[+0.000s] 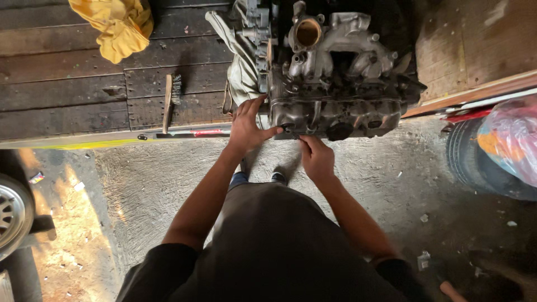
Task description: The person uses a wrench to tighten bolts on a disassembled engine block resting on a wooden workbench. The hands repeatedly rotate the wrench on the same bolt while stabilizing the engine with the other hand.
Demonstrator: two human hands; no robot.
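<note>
A grey metal engine block (335,84) sits at the edge of a dark wooden platform (67,95). My left hand (249,124) rests against the block's near left corner, thumb stretched toward a small dark part (289,130) on its front face. Just right of that part, my right hand (316,156) has its fingers pinched together on it. What exactly the fingers grip is too small to tell.
A wire brush (170,100) lies on the planks left of the engine, a yellow cloth (117,25) farther back. A grey rag (240,61) hangs beside the block. A tyre (481,162) and a plastic bag (512,140) stand right; a car wheel (14,215) shows at left.
</note>
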